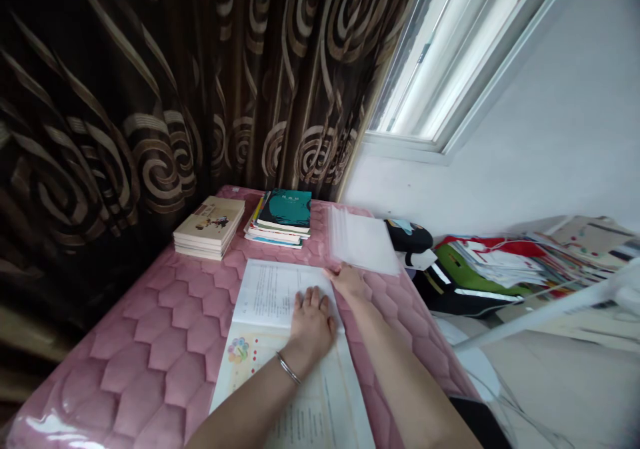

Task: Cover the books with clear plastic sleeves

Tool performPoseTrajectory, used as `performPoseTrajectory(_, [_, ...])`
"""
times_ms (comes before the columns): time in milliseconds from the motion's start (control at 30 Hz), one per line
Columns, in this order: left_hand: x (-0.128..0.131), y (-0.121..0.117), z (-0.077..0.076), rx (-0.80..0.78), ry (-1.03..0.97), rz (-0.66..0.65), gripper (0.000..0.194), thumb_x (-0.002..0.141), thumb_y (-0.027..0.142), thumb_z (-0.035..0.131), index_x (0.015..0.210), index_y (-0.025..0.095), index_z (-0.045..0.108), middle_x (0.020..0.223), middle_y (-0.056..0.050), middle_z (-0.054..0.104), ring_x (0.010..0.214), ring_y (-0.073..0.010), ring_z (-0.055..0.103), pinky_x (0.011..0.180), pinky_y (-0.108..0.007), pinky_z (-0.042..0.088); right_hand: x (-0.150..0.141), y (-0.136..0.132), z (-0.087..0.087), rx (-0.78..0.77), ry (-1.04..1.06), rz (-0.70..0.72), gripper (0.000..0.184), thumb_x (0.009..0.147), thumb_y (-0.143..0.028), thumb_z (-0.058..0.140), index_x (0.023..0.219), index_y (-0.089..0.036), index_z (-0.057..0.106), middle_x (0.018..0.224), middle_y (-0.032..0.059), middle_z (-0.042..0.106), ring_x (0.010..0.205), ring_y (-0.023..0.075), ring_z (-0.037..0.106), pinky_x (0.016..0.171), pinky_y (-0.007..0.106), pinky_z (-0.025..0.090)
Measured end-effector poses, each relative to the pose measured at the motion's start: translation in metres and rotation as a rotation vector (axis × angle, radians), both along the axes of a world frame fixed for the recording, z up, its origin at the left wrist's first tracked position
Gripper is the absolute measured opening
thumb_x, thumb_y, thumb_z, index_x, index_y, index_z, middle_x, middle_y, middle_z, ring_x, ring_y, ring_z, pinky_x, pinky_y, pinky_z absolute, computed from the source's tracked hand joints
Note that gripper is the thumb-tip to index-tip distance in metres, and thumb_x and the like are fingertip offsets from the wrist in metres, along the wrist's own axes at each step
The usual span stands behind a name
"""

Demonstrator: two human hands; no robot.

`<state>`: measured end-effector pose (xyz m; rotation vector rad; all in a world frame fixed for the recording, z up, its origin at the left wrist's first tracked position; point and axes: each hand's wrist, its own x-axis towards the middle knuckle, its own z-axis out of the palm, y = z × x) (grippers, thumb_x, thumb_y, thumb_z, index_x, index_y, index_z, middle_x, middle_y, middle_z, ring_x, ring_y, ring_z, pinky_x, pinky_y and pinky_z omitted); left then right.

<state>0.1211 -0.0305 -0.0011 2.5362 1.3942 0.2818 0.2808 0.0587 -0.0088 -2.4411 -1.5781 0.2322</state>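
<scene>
An open book [265, 295] lies on the pink quilted surface, its two pages spread one above the other. The upper page carries printed text; the lower one has a coloured flower picture. My left hand [313, 321], with a silver bangle at the wrist, rests flat on the pages near the fold, fingers stretched out. At the far right corner of the book is my right hand [347, 282], its fingers closed on the page edge. Just beyond it lies a stack of clear plastic sheets [367, 239].
Behind the book stand a pile of beige books [209, 225] and a mixed pile topped by a teal book [285, 207]. A patterned brown curtain [200, 102] hangs along the back. Bags, papers [500, 262] and a white lamp arm [545, 309] are at the right.
</scene>
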Motion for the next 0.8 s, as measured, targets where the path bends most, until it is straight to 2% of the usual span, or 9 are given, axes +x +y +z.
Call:
performPoseTrajectory(133, [0.0, 0.001, -0.002, 0.016, -0.017, 0.0, 0.053, 0.094, 0.037, 0.035, 0.141, 0.014, 0.045, 0.153, -0.014, 0.034, 0.142, -0.029, 0.029, 0.116, -0.051, 0.02, 0.001, -0.021, -0.004, 0.028, 0.021, 0.039, 0.039, 0.084, -0.048, 0.059, 0.105, -0.016, 0.061, 0.11, 0.0137, 0.068, 0.105, 0.028, 0.062, 0.087, 0.038, 0.045])
performPoseTrajectory(267, [0.001, 0.001, -0.007, 0.057, -0.01, 0.004, 0.053, 0.094, 0.037, 0.034, 0.142, 0.015, 0.044, 0.153, -0.014, 0.035, 0.141, -0.0287, 0.03, 0.116, -0.05, 0.02, 0.007, -0.04, -0.007, 0.039, 0.064, 0.119, 0.036, 0.077, -0.044, 0.068, 0.103, -0.018, 0.062, 0.104, 0.0076, 0.07, 0.1, 0.0225, 0.064, 0.083, 0.031, 0.047])
performPoseTrajectory(433, [0.002, 0.002, -0.007, 0.058, -0.015, -0.001, 0.055, 0.094, 0.038, 0.033, 0.142, 0.013, 0.044, 0.153, -0.015, 0.035, 0.14, -0.0295, 0.03, 0.114, -0.051, 0.022, 0.01, -0.04, -0.003, 0.009, 0.1, 0.111, 0.035, 0.071, -0.045, 0.074, 0.095, -0.021, 0.065, 0.094, 0.0042, 0.072, 0.089, 0.0194, 0.067, 0.076, 0.026, 0.048])
performPoseTrajectory(600, [0.002, 0.002, -0.004, 0.024, -0.003, 0.001, 0.056, 0.094, 0.039, 0.033, 0.142, 0.011, 0.044, 0.153, -0.016, 0.033, 0.141, -0.03, 0.028, 0.115, -0.051, 0.019, 0.006, -0.019, 0.003, -0.034, 0.086, 0.008, 0.037, 0.075, -0.053, 0.067, 0.091, -0.021, 0.067, 0.093, 0.0076, 0.073, 0.094, 0.0258, 0.068, 0.078, 0.034, 0.049])
performPoseTrajectory(800, [0.002, 0.001, -0.004, -0.004, -0.005, -0.009, 0.055, 0.095, 0.038, 0.031, 0.143, 0.014, 0.042, 0.154, -0.014, 0.032, 0.143, -0.0295, 0.025, 0.116, -0.052, 0.017, 0.001, 0.004, 0.004, -0.04, 0.037, -0.068, 0.049, 0.081, -0.062, 0.052, 0.1, -0.019, 0.066, 0.109, 0.0165, 0.069, 0.11, 0.0348, 0.061, 0.091, 0.052, 0.043])
